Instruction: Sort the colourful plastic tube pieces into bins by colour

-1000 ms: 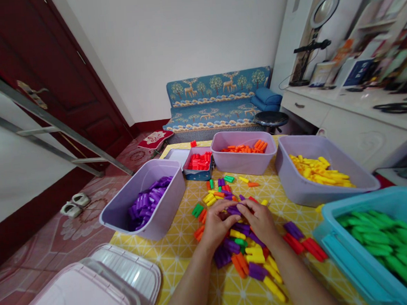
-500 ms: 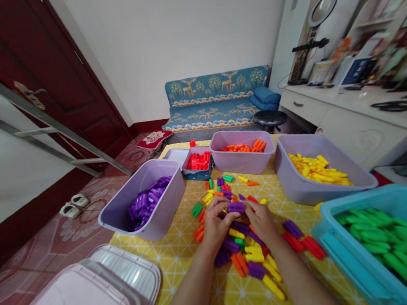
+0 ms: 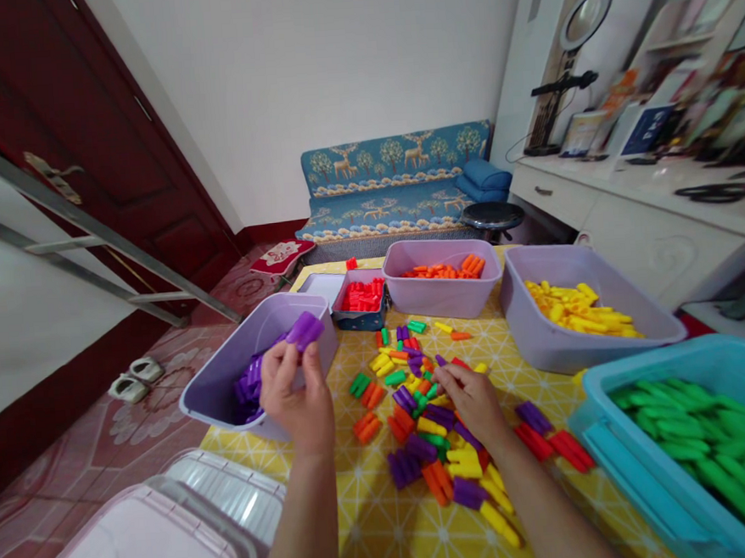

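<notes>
My left hand (image 3: 297, 399) is raised at the right side of a lilac bin (image 3: 239, 332) with purple pieces in it. Its fingertips pinch a purple plastic building piece (image 3: 305, 330) made of joined tubes. My right hand (image 3: 475, 399) reaches into the mixed pile, fingers closed together near small pieces; whether they grip one is hidden. Around it lie purple (image 3: 441, 415), yellow (image 3: 465, 463), orange (image 3: 438, 483) and green pieces (image 3: 395, 379). Two red pieces (image 3: 572, 450) lie to the right of my right forearm.
A small box (image 3: 361, 321) holds red pieces. One lilac bin (image 3: 441, 296) has orange pieces, another (image 3: 543, 345) yellow ones. At right, a turquoise bin (image 3: 642, 481) contains green pieces. Stacked lids (image 3: 136, 542) lie front left. The tablecloth (image 3: 391, 541) is yellow.
My left hand has moved left from the pile to the lilac bin, carrying the purple piece that was between both hands. My right hand stays over the pile, slightly lower.
</notes>
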`<state>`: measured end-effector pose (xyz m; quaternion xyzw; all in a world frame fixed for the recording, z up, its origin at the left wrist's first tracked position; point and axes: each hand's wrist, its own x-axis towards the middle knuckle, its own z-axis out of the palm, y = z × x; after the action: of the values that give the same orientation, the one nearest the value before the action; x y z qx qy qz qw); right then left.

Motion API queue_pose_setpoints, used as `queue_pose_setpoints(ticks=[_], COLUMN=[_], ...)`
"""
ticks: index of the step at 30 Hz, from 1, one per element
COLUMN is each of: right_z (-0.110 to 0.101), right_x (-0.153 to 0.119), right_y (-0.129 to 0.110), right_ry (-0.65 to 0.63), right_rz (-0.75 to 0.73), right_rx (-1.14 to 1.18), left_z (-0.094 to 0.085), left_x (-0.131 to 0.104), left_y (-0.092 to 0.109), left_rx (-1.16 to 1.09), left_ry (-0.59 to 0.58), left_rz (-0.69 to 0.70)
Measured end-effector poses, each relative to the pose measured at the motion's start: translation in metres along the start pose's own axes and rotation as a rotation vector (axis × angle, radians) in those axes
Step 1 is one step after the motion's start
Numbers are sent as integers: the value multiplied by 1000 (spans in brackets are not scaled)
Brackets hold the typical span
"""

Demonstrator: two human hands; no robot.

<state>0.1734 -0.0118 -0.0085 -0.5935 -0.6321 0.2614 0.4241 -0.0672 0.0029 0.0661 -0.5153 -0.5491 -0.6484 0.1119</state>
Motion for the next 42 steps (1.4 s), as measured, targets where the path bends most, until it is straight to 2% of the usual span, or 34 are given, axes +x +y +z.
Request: queue_pose_setpoints(ticks=[3, 5, 9, 14, 17, 19, 22, 24, 26, 30, 33, 36, 42], right_z=[1, 2, 1, 1, 1, 1, 2, 3, 3, 3, 2, 2, 2], right_x=[-1, -1, 0, 0, -1, -1, 0, 1, 1, 1, 1, 1, 1], right_y=[2, 2, 2, 0, -1, 0, 2, 4, 5, 4, 2, 1, 2], right_ry=[-1, 3, 9, 4, 5, 2, -3, -1, -3, 1, 6, 3, 0], right_rz=[1, -1, -1, 18, 18, 15, 10, 4, -1, 4, 3, 5, 5], right_rx=[5, 12, 12, 22, 34, 40, 36, 28, 21, 6, 1, -6, 0], left_z=[-11, -13, -12, -11, -11, -11, -5, 4, 17, 52, 76, 95, 117], left_x=[21, 26, 26, 24, 25, 25, 20, 9, -8, -48, -62, -60, -56], left_y=[-10, -13, -12, -11, -12, -13, -12, -11, -10, -5, 2, 7, 9], left_rx=[243, 413, 630, 757, 765, 694, 440, 224, 40, -85, -2, 167, 396], left_ry=[-55, -141, -367, -520, -523, -447, -328, -393, -576, -845, -918, -939, -973], left_rz=[2, 2, 45, 63, 61, 69, 94, 98, 80, 61, 109, 101, 33])
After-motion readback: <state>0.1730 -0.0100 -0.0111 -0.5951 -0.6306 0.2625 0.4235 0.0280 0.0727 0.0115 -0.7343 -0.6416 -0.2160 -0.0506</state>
